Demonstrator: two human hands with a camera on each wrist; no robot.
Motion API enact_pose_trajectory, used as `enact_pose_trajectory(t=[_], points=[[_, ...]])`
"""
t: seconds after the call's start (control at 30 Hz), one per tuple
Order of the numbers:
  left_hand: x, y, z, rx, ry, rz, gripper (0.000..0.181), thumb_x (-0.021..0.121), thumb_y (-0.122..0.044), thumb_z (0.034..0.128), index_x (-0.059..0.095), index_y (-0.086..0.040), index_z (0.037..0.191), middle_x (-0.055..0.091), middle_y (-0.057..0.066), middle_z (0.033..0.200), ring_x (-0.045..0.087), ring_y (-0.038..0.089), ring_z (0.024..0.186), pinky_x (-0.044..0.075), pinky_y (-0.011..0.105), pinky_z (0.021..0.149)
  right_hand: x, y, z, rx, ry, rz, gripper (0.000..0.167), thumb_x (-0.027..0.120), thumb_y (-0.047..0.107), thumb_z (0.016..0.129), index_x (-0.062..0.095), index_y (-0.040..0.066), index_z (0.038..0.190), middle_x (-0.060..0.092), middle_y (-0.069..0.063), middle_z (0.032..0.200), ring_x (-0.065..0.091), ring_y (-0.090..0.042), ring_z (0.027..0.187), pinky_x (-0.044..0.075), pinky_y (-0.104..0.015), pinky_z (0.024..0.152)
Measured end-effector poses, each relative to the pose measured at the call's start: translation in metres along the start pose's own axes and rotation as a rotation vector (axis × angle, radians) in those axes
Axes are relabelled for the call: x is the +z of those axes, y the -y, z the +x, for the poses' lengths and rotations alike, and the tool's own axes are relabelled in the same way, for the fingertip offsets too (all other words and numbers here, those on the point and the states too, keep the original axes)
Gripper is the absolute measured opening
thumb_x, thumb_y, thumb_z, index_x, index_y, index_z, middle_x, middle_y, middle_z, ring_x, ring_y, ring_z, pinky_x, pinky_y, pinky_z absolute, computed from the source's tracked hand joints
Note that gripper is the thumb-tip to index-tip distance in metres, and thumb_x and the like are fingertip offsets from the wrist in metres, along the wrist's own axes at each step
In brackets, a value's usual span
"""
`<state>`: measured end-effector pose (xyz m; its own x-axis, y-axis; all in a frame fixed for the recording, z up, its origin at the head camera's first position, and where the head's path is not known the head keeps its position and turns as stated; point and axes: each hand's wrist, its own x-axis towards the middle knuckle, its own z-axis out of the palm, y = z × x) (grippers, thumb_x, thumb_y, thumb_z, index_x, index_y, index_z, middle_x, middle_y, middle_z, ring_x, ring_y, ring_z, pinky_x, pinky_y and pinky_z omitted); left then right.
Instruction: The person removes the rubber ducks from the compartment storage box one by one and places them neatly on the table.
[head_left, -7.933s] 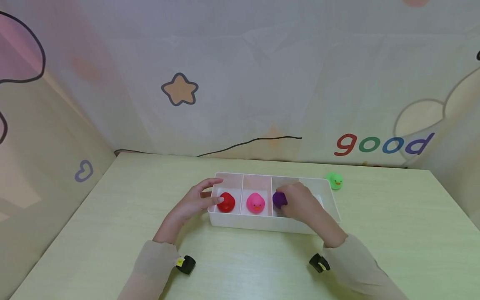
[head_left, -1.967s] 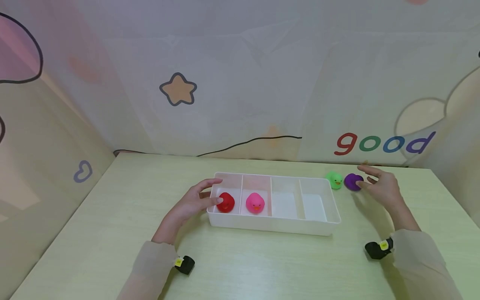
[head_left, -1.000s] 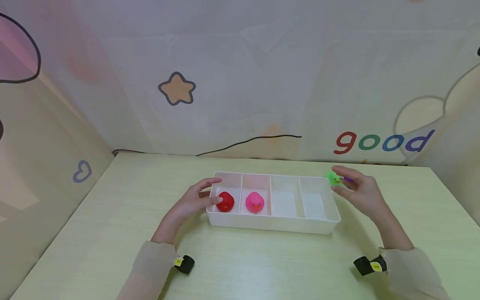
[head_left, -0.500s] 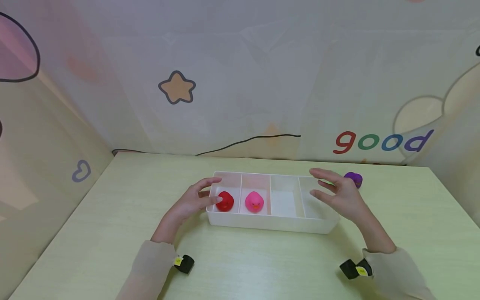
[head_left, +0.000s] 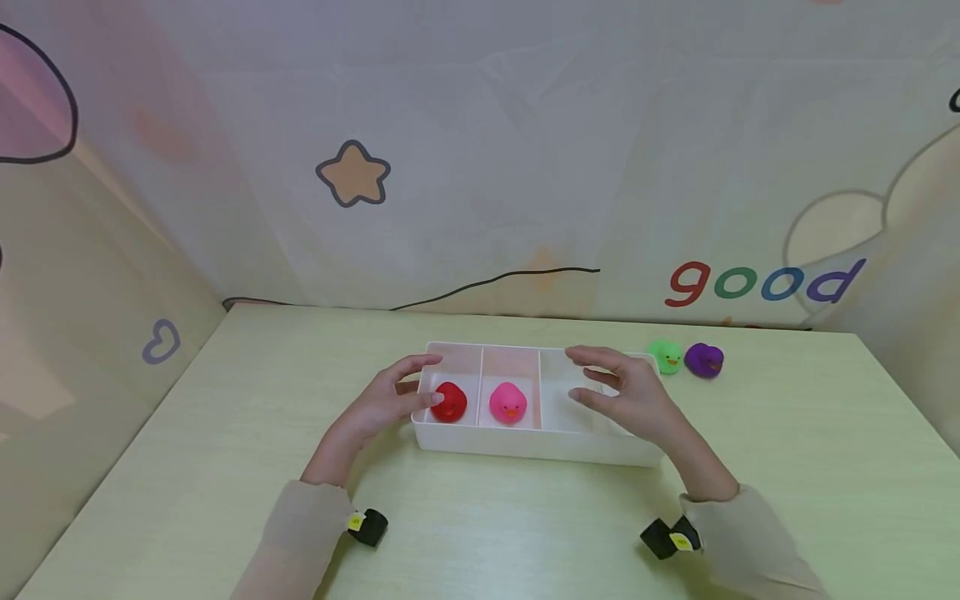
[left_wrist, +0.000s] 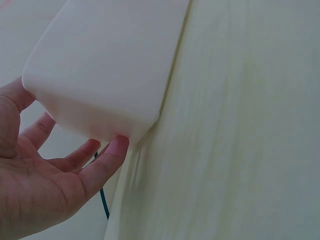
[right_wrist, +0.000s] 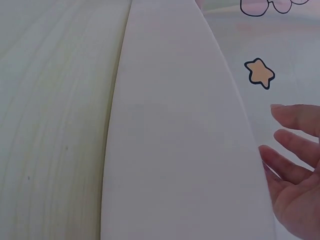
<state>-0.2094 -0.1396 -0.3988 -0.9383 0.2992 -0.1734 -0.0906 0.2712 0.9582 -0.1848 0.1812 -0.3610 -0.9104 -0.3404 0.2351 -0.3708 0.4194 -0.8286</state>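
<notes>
A white divided tray (head_left: 487, 440) holds a red duck (head_left: 450, 403) in its leftmost compartment and a pink duck (head_left: 508, 404) in the one beside it. My left hand (head_left: 378, 408) grips the tray's left end, thumb over the rim by the red duck; the left wrist view shows its fingers (left_wrist: 102, 167) against the tray's end wall (left_wrist: 100, 65). Above the tray's right half hovers my right hand (head_left: 637, 400), fingers spread and holding nothing. The right wrist view has that hand (right_wrist: 295, 175) beyond the tray's long side (right_wrist: 175, 125).
Behind the tray's right end, a green duck (head_left: 667, 356) and a purple duck (head_left: 704, 360) stand side by side on the pale wooden table (head_left: 480, 525). A printed backdrop (head_left: 480, 167) rises along the table's back edge.
The purple duck has gone from the tray's third compartment to the table beside the green duck. My right hand has let go of it and moved left over the tray. My left hand stays put.
</notes>
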Motion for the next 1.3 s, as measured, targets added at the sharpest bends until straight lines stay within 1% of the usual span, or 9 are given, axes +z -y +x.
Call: enact_pose_trajectory(t=[0.13,0.33,0.47,0.57,0.87,1.0,1.1,1.2,1.3], points=[[0.000,0.001,0.000,0.001,0.003,0.000,0.056,0.068,-0.017,0.0808,0.045,-0.025,0.131,0.035,0.005,0.138,0.038,0.034,0.124,0.049,0.042,0.085,0.010,0.005,0.004,-0.013,0.021,0.013,0.048,0.068,0.001,0.078,0.052,-0.006,0.122,0.052,-0.021,0.124,0.052,-0.035,0.113,0.042,-0.044,0.090],[-0.001,0.001,0.001,0.002,0.008,0.001,0.055,0.067,-0.018,0.0812,0.046,-0.025,0.131,0.034,0.005,0.139,0.036,0.034,0.125,0.048,0.042,0.087,0.021,0.010,0.010,-0.039,0.053,0.032,0.047,0.068,-0.001,0.078,0.052,-0.007,0.122,0.054,-0.021,0.123,0.053,-0.034,0.112,0.044,-0.038,0.091],[-0.002,0.001,0.001,0.000,0.011,-0.002,0.055,0.067,-0.017,0.0814,0.046,-0.025,0.131,0.034,0.004,0.139,0.036,0.034,0.125,0.048,0.042,0.087,0.028,0.011,0.015,-0.068,0.076,0.032,0.047,0.067,-0.005,0.077,0.051,-0.009,0.121,0.053,-0.024,0.122,0.054,-0.036,0.109,0.045,-0.039,0.089],[-0.002,0.000,0.000,-0.002,0.011,-0.002,0.055,0.067,-0.018,0.0811,0.045,-0.025,0.131,0.035,0.004,0.138,0.037,0.034,0.125,0.048,0.042,0.086,0.033,0.013,0.018,-0.062,0.091,0.037,0.048,0.067,-0.006,0.077,0.051,-0.009,0.122,0.053,-0.024,0.122,0.054,-0.037,0.109,0.046,-0.041,0.088],[-0.001,-0.002,0.001,-0.006,0.006,0.001,0.056,0.068,-0.017,0.0806,0.045,-0.024,0.131,0.036,0.005,0.138,0.037,0.034,0.124,0.049,0.041,0.084,0.046,0.016,0.026,-0.008,0.137,0.047,0.046,0.067,-0.001,0.079,0.052,-0.007,0.122,0.053,-0.021,0.123,0.053,-0.036,0.110,0.046,-0.041,0.088],[-0.001,-0.001,0.001,0.003,0.014,-0.005,0.056,0.067,-0.016,0.0814,0.045,-0.022,0.132,0.035,0.008,0.138,0.038,0.035,0.123,0.049,0.042,0.084,0.051,0.018,0.028,0.033,0.167,-0.024,0.046,0.068,0.002,0.079,0.054,-0.004,0.122,0.055,-0.019,0.122,0.054,-0.035,0.108,0.047,-0.044,0.087],[0.000,-0.001,0.001,-0.002,0.009,-0.002,0.056,0.067,-0.016,0.0813,0.045,-0.023,0.132,0.035,0.007,0.138,0.038,0.035,0.123,0.049,0.042,0.085,0.053,0.021,0.032,0.055,0.204,-0.114,0.045,0.068,0.004,0.078,0.055,-0.003,0.121,0.057,-0.018,0.120,0.056,-0.033,0.106,0.049,-0.040,0.085],[-0.001,-0.001,0.001,-0.006,0.003,0.002,0.055,0.067,-0.016,0.0814,0.045,-0.023,0.132,0.036,0.006,0.137,0.038,0.034,0.123,0.049,0.041,0.085,0.058,0.027,0.037,0.083,0.244,-0.227,0.042,0.069,0.004,0.078,0.058,-0.003,0.118,0.060,-0.016,0.116,0.058,-0.031,0.102,0.052,-0.034,0.080],[0.000,-0.001,0.001,-0.003,0.002,0.006,0.055,0.067,-0.016,0.0815,0.045,-0.023,0.132,0.036,0.007,0.137,0.039,0.035,0.123,0.049,0.041,0.085,0.065,0.033,0.042,0.124,0.266,-0.371,0.039,0.071,0.005,0.076,0.062,-0.001,0.113,0.064,-0.012,0.109,0.058,-0.028,0.099,0.052,-0.030,0.075]])
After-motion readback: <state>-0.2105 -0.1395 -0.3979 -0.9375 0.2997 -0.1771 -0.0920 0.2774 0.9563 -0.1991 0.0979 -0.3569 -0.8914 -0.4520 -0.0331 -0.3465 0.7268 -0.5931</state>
